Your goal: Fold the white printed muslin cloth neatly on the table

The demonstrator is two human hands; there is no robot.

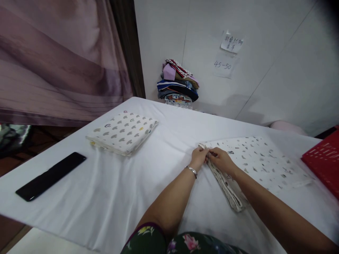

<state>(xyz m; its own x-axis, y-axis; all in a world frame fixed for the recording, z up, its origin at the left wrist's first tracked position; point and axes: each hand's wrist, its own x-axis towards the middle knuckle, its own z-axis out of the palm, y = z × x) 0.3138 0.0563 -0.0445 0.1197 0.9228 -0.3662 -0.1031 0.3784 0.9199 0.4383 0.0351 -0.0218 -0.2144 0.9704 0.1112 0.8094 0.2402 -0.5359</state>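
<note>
A white patterned cloth (pixel 262 158) lies partly folded on the white table (pixel 106 197) at the right. My left hand (pixel 199 157), with a bracelet at the wrist, and my right hand (pixel 221 159) meet at the cloth's near left corner. Both hands are closed, pinching the layered folded edge of the cloth. A second folded cloth with grey spots (pixel 123 132) rests apart at the left middle of the table.
A long black flat object (pixel 50 175) lies near the table's left edge. A red plastic basket (pixel 324 162) stands at the right edge. A pile of folded clothes (pixel 178 84) sits at the back against the wall. A purple curtain (pixel 60 60) hangs left.
</note>
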